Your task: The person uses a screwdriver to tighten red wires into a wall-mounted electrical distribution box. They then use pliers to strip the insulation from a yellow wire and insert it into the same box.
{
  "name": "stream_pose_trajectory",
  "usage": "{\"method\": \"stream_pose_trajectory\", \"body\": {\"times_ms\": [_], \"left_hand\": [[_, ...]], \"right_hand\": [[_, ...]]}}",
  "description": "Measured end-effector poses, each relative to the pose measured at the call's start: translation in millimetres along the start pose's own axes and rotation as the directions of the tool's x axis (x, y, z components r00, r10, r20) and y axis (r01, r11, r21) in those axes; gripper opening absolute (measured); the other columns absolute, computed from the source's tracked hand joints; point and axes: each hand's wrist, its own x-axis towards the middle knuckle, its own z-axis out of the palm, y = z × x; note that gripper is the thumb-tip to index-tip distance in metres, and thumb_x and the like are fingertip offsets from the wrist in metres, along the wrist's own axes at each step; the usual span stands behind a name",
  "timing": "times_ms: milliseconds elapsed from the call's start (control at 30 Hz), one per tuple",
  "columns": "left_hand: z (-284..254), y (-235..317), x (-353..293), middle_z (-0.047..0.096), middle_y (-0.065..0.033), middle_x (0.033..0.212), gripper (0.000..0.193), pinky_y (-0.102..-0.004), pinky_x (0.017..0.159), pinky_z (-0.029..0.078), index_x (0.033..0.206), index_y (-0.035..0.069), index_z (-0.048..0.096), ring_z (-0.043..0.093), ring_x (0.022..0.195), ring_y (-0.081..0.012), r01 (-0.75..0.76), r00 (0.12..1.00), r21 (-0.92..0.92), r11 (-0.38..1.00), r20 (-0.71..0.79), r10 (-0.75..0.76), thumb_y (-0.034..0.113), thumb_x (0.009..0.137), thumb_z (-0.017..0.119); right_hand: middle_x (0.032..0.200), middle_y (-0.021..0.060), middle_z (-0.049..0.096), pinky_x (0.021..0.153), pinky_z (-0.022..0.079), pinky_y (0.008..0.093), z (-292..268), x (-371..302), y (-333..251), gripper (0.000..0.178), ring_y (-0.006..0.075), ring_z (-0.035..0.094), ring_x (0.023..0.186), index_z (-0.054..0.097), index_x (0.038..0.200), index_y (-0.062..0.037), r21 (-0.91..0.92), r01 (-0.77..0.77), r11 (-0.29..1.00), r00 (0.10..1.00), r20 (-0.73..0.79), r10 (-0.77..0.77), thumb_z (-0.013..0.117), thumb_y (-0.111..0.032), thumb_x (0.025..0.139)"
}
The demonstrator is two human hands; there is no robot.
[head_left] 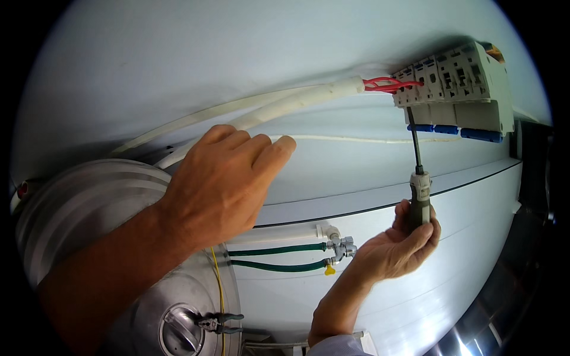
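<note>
My right hand [407,240] grips a screwdriver [420,202] by its grey and dark handle. The shaft points up, its tip at the lower front of a row of white circuit breakers [457,77] on the wall. Blue parts show beneath them. Several red wires [380,85] run from a thick white sleeve [309,99] into the breakers. My left hand [228,172] is closed with its thumb to the right, in front of the sleeve's lower stretch. Its curled fingertips are out of sight, so what they hold cannot be made out.
A round metal lid [178,291] lies at lower left, with pliers [217,323] and a yellow wire [218,279] on it. Green hoses [279,250] lead to a metal valve [341,248] with a yellow knob. A thin white cable [356,139] runs along the wall.
</note>
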Motion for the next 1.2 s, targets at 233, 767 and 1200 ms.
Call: {"method": "stream_pose_trajectory", "body": {"times_ms": [233, 767, 1200], "left_hand": [[1.1, 1.7, -3.5, 0.057, -0.0110, 0.080, 0.046, -0.0425, 0.078, 0.045, 0.122, -0.002, 0.056, 0.056, 0.073, -0.0292, -0.003, 1.000, -0.003, 1.000, 0.020, 0.003, -0.008, 0.076, 0.056], [7.6, 2.0, -11.5, 0.057, -0.0083, 0.077, 0.048, -0.0419, 0.081, 0.046, 0.121, -0.003, 0.056, 0.056, 0.072, -0.0266, 0.012, 0.998, -0.008, 1.000, 0.057, -0.012, -0.007, 0.074, 0.059], [7.6, 0.0, -11.7, 0.058, -0.0071, 0.076, 0.050, -0.0408, 0.081, 0.046, 0.123, -0.001, 0.054, 0.057, 0.072, -0.0248, 0.000, 0.999, 0.019, 1.000, 0.033, -0.001, -0.007, 0.074, 0.063]], "right_hand": [[0.104, 0.0162, 0.066, 0.073, 0.064, 0.0240, 12.1, -5.3, -1.6, 0.031, 0.0252, 0.073, 0.087, 0.049, 0.123, -0.0032, -0.137, 0.070, 0.988, 0.995, -0.062, -0.080, 0.051, -0.028, 0.104], [0.093, 0.0043, 0.056, 0.046, 0.030, 0.0163, 4.2, -3.5, -4.7, 0.029, 0.0031, 0.044, 0.060, 0.057, 0.118, -0.0065, -0.234, 0.099, 0.967, 0.995, 0.044, -0.091, 0.046, -0.031, 0.106], [0.099, 0.0081, 0.054, 0.061, 0.040, 0.0213, 7.6, 0.3, -8.6, 0.025, 0.0116, 0.049, 0.071, 0.053, 0.118, -0.0084, -0.202, 0.138, 0.970, 0.990, 0.013, -0.138, 0.049, -0.029, 0.104]]}}
